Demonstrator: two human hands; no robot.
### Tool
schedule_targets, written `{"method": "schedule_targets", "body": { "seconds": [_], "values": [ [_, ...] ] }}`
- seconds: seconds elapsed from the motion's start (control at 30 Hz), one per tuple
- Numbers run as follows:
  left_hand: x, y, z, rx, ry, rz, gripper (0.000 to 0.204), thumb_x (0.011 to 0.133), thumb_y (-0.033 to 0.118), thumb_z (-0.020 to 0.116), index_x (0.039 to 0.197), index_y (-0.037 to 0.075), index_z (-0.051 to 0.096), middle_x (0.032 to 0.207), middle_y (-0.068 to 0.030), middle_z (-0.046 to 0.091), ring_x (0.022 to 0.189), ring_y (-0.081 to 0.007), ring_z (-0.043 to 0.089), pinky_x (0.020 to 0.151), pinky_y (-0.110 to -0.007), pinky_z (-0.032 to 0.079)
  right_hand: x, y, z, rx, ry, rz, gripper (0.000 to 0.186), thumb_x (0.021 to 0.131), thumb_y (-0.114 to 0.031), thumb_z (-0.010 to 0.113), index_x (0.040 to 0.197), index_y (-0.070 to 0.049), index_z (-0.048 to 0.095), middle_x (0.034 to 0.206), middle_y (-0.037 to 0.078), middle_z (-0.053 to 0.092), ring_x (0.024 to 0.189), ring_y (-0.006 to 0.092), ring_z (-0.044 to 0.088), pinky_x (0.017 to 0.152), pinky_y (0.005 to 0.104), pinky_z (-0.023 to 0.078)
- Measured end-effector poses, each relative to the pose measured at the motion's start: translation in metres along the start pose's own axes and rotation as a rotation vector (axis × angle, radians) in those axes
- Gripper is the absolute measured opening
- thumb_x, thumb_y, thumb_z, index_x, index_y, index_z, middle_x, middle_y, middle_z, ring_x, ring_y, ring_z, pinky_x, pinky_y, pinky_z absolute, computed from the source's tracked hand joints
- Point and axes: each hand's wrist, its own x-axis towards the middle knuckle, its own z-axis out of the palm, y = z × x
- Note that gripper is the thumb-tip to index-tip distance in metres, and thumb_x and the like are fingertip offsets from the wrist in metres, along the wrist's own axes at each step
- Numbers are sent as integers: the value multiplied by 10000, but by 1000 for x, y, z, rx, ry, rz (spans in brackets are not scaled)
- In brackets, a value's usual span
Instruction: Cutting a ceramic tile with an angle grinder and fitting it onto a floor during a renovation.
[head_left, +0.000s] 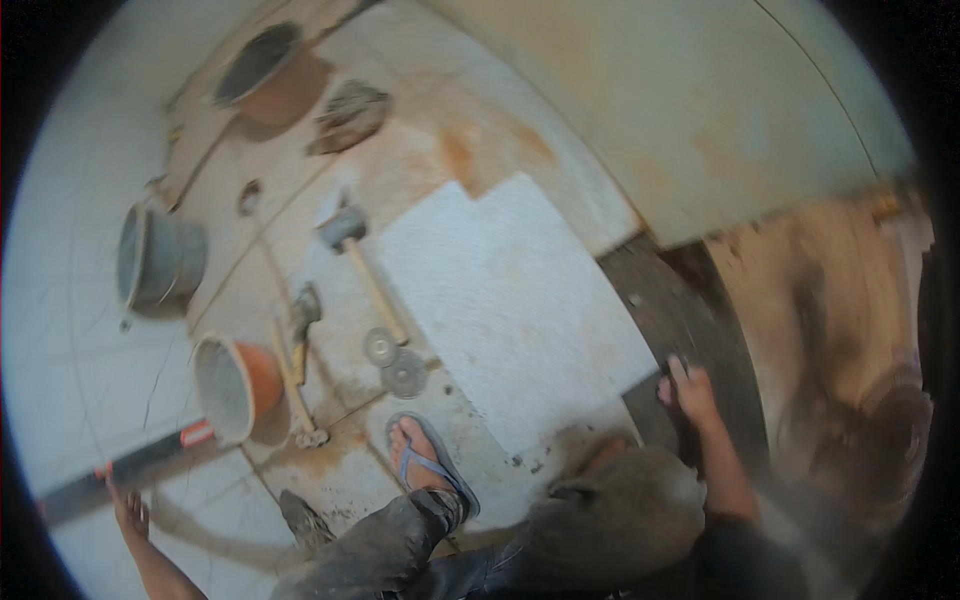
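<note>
My left hand (pixel 131 512) is at the lower left with a finger stretched toward a long dark level-like bar (pixel 115 480) with red parts. The fingertip seems to touch the bar's edge. On the right, my right hand (pixel 692 392) is closed over a dark, rough strip of floor (pixel 690 318). Something pale shows at its fingers, too blurred to name. Beside this hand lies a large white tile (pixel 510 295) with a notch in its far edge. A mallet (pixel 343 229) with a dark head and wooden handle rests left of the tile, near two round discs (pixel 403 374).
An orange bucket (pixel 262 380), a grey bucket (pixel 182 262) and a brownish bucket (pixel 285 92) stand along the left. A hammer-like tool (pixel 290 385) lies by the orange one. A crumpled dark cloth or bag (pixel 352 112) lies farther back. My sandalled foot (pixel 425 460) is beside the tile.
</note>
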Motion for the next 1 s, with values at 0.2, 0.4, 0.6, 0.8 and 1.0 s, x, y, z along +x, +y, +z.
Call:
{"method": "schedule_targets", "body": {
  "seconds": [0.2, 0.4, 0.6, 0.8, 1.0],
  "values": [
    [83, -10, 74, -166, 9, 394, 823, 903, 605, 612, 1512, 92, 407, 1537, -165, 410, 1362, -343, 443, 1078, -559, 399, -18, 6, -42, 20, 87, -12, 656, 1036, -549, 489, 762, 21, 661, 667, 84, 655, 584, 155, 623, 623, 312, 514],
    [67, -25, 129, -151, 27, 322, 892, 884, 637, 621, 1523, 62, 382, 1534, -192, 401, 1360, -388, 429, 1074, -608, 389, -30, 23, -54, -35, 95, 15, 678, 1038, -564, 471, 771, 33, 650, 663, 94, 655, 612, 166, 636, 634, 322, 522],
    [60, 8, 143, -312, -297, 290, 961, 866, 668, 629, 1533, 32, 356, 1532, -219, 392, 1359, -433, 415, 1069, -657, 379, -18, 101, -48, 35, 49, -76, 415, 993, -338, 607, 1241, -5, 627, 1043, 121, 676, 806, 164, 630, 661, 325, 532],
    [-3, 25, 226, -266, 333, 6, 1193, 759, 669, 784, 1538, -80, 277, 1561, -262, 386, 1407, -401, 418, 1143, -545, 367, -66, 33, -38, 71, 181, -42, 439, 1062, -421, 486, 814, -79, 603, 708, 5, 563, 605, 117, 487, 529, 316, 374],
    [117, -21, 226, -456, 722, 307, 637, 923, 415, 691, 1288, -78, 522, 1125, -292, 660, 972, -412, 667, 882, -529, 530, -67, 50, -28, -127, 453, -192, 435, 1061, -421, 491, 845, -66, 619, 716, 13, 573, 612, 116, 497, 533, 315, 382]
  ]
}}
